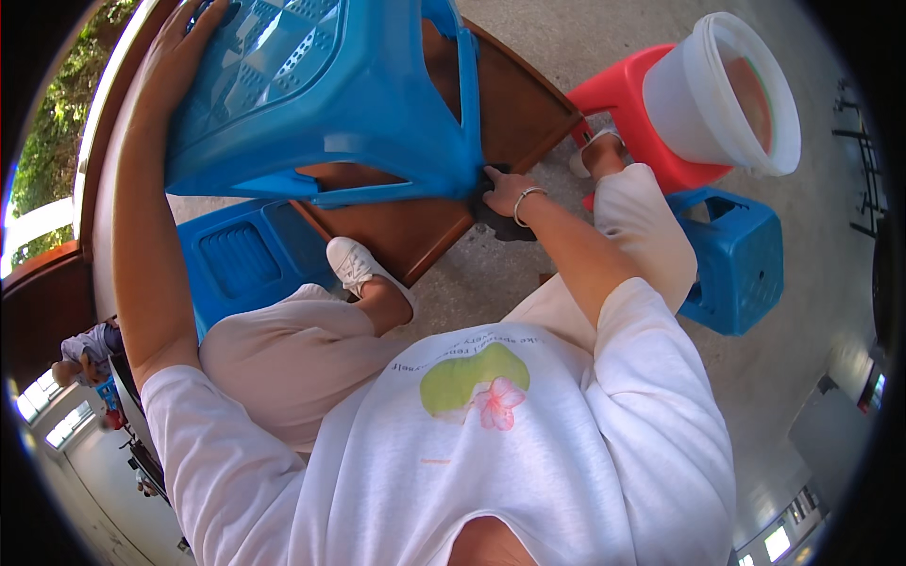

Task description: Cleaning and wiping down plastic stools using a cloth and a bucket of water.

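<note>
A large blue plastic stool (382,99) lies tilted in front of me over a brown wooden tabletop or board (396,233). Its patterned seat faces up and left. My left hand (184,49) grips the seat's far-left side, with the fingertips partly cut off by the picture's edge. Near the end of a stool leg, my right hand (511,192) holds a dark cloth (504,225) against the blue plastic. Part of the cloth hangs below my fingers. A bracelet circles the right wrist.
On a red plastic stool (623,92) at the right sits a white bucket (679,99). Smaller blue stools stand right of my leg (743,262) and left of my shoe (248,247). A wall with a window opening (49,148) runs along the left. Another person (88,354) is farther back.
</note>
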`<state>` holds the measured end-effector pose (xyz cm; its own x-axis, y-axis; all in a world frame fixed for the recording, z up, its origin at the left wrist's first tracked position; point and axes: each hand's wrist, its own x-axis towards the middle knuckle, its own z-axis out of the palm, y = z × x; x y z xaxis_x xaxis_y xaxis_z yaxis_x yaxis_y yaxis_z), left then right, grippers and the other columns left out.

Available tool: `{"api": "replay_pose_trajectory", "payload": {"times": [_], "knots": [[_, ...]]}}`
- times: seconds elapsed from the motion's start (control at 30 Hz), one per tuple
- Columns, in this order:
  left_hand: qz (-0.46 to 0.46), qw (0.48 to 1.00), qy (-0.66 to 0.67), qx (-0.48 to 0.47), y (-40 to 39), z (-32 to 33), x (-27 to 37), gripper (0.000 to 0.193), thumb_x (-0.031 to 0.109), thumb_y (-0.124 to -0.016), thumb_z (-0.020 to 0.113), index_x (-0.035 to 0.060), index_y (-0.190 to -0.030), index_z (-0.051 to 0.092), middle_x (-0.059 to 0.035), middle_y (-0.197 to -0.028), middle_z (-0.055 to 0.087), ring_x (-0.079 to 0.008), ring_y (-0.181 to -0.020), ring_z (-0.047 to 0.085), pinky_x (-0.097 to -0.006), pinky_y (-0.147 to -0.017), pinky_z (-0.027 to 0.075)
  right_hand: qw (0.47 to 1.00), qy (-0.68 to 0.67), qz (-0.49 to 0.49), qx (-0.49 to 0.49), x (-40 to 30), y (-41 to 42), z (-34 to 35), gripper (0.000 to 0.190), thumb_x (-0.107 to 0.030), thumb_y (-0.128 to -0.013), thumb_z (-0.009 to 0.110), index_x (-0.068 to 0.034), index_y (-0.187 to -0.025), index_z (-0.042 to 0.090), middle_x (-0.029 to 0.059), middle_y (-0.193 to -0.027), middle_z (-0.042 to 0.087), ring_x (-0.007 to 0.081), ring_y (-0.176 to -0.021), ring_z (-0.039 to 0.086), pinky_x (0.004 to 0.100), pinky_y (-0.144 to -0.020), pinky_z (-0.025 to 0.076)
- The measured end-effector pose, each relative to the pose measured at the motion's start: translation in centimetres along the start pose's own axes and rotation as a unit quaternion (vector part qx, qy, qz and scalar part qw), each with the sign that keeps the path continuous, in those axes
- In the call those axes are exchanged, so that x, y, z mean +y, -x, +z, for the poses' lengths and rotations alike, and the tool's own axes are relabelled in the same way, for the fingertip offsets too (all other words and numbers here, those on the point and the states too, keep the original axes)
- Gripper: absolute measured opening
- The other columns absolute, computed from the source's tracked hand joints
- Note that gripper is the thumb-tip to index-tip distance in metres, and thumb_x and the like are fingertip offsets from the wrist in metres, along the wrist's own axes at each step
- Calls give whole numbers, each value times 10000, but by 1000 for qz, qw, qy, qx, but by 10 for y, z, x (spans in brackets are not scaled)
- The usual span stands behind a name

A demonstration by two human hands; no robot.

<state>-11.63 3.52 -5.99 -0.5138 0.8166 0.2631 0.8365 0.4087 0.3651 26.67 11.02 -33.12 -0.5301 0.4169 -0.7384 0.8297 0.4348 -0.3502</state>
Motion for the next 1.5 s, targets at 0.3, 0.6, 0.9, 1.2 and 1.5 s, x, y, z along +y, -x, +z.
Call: {"api": "replay_pose_trajectory", "payload": {"times": [0.3, 0.6, 0.9, 1.2, 1.5], "knots": [[68, 992, -95, 41, 1, 1, 0, 673, 583, -835, 504, 129, -1332, 478, -178, -1386, 408, -291, -1268, 421, -388, -1056, 324, 1000, -10, -25, -3, 8, -17, 12, 675, -257, -788, 507, -162, -1426, 308, 228, -1238, 534, 355, -1125, 534, 399, -980, 403], [-7, 1000, -7, -28, 9, -2, 23, 656, 548, -840, 520, 113, -1329, 475, -186, -1322, 474, -271, -1188, 496, -374, -1008, 376, 995, 84, -32, -41, 3, 7, 15, 625, -184, -798, 487, -219, -1406, 347, 148, -1270, 539, 319, -1168, 520, 459, -980, 402], [15, 999, -46, 2, 1, 0, 7, 647, 566, -839, 507, 148, -1331, 481, -175, -1354, 448, -291, -1242, 442, -389, -1045, 324, 1000, -4, -16, -9, 3, -12, 11, 649, -225, -795, 482, -218, -1422, 317, 144, -1310, 507, 318, -1180, 508, 419, -1002, 395], [6, 999, -46, -4, 9, -2, 27, 643, 567, -839, 508, 147, -1325, 488, -185, -1333, 466, -289, -1238, 444, -386, -1040, 323, 999, 24, -25, -30, 4, -5, 11, 686, -227, -787, 503, -199, -1437, 284, 182, -1270, 523, 340, -1139, 529, 417, -981, 406], [24, 999, -31, -9, 6, -4, 25, 647, 547, -840, 523, 114, -1320, 489, -185, -1336, 463, -281, -1230, 448, -373, -1041, 318, 996, 48, -18, -73, 1, 16, 13, 679, -186, -791, 498, -210, -1436, 287, 161, -1326, 486, 318, -1208, 482, 429, -1017, 375]]}}
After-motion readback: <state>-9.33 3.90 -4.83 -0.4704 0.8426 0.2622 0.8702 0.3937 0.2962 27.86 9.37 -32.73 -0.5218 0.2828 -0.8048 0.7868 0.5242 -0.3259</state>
